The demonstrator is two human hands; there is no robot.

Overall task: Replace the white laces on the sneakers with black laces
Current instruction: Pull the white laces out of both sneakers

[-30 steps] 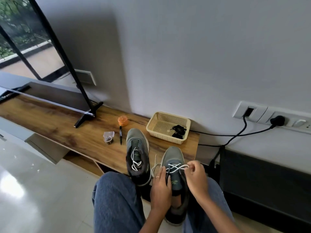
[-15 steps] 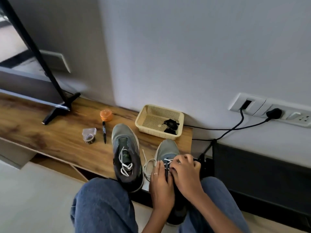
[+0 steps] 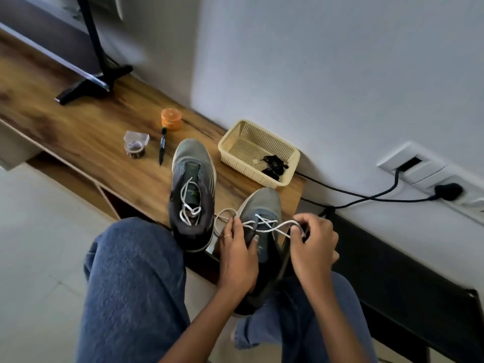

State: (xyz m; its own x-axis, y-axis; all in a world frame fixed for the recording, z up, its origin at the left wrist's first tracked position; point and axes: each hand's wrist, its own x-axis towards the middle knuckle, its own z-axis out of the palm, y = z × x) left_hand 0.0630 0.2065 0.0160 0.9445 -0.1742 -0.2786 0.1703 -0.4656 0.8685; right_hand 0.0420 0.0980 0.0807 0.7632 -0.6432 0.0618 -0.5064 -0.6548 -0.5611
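Head camera view: a white cord lace (image 3: 264, 226), still crossed through the lower eyelets of a grey mesh sneaker (image 3: 262, 205), is being worked loose, the shoe's toe on the wooden counter (image 3: 78, 132) and its heel between the person's knees. The left hand (image 3: 237, 255) steadies the tongue, its fingers curled in a grip on the lace's left side; the right hand (image 3: 313, 247) pinches the lace's other run just beside the eyelets. Left of this sneaker stands its grey twin (image 3: 192, 179), its white lace slack but not removed. Beyond the sneaker's toe, a cream plastic basket (image 3: 235, 142) holds bundled black laces (image 3: 273, 165). Unlacing appears barely half done on the first shoe; the next move likely calls for drawing the remaining crossings out row by row.
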